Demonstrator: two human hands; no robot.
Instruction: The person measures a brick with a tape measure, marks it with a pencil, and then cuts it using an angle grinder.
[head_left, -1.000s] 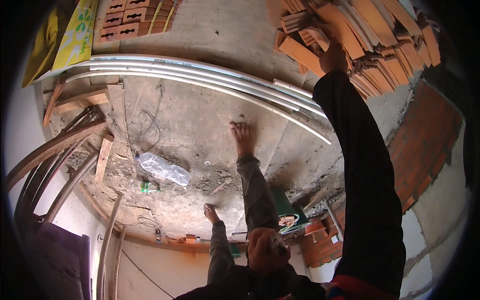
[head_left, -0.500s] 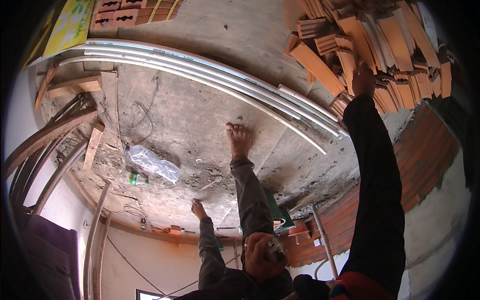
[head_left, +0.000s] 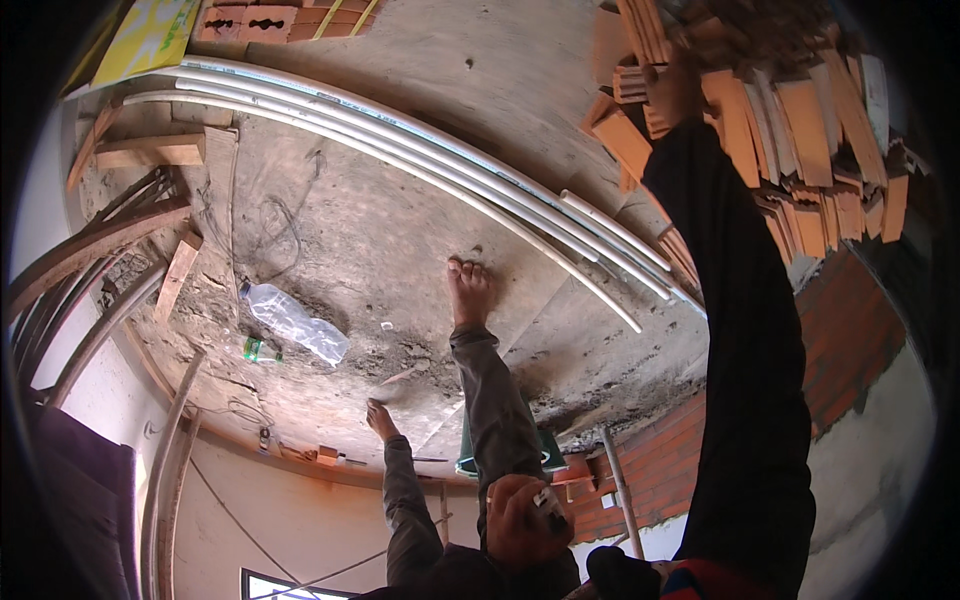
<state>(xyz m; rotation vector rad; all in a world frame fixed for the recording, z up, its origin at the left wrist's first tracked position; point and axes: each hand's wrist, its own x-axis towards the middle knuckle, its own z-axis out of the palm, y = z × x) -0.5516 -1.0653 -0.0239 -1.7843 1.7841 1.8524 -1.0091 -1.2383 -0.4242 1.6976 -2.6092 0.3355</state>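
Landmark: the pile of orange clay pieces (head_left: 806, 122). Right hand (head_left: 676, 88) at the pile's left flank, its fingertips by a short ridged piece (head_left: 630, 84); hand blurred, so cannot tell whether its fingers are clamped on that piece or merely resting there. Left hand (head_left: 521, 516) low and well apart from the pile, close to the body; fingers curled around a small grey-and-white object (head_left: 548, 506), kind unclear.

White pipes (head_left: 420, 132) lie on the floor left of the pile, their near ends just beside it. Bare foot (head_left: 470, 292) farther left, below the pipes.

Risks (judged): pieces lean loosely at odd angles; pulling one out could start a slide. A poor one-handed grip could drop a piece on the pipes, chipping it.
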